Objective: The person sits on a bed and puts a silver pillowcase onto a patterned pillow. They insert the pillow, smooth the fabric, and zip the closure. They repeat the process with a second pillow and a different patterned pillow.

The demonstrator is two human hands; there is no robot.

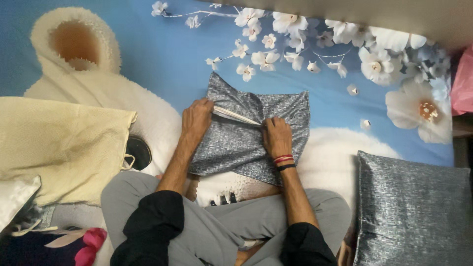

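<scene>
A grey woven cushion cover (246,143) lies flat on the blue flowered bedsheet (162,54) in front of my crossed legs. My left hand (196,119) grips its left part near a pale fold line. My right hand (277,138), with red and black bands on the wrist, presses and pinches the cover at the right end of that same fold. The pale inner lining shows between the two hands.
A filled grey cushion (411,209) lies at the lower right. A cream fleecy hooded garment (79,59) and a cream cloth (59,143) sit to the left, with a dark round object (139,151) beside them. Pink fabric (464,83) is at the right edge.
</scene>
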